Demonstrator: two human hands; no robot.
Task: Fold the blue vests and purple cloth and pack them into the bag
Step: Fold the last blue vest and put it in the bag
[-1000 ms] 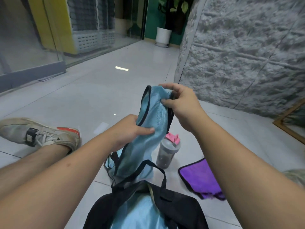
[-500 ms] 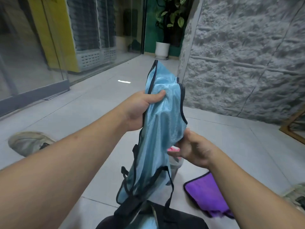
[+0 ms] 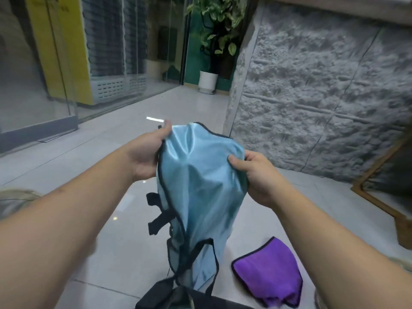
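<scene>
Right hand [image 3: 256, 177] now at vest [image 3: 200, 186] top

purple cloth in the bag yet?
No, the purple cloth lies on the floor tiles to the right of the black bag, while both hands hold up the blue vest.

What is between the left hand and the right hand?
In the head view, the top of the blue vest spans between the left hand and right hand; both grip it.
</scene>
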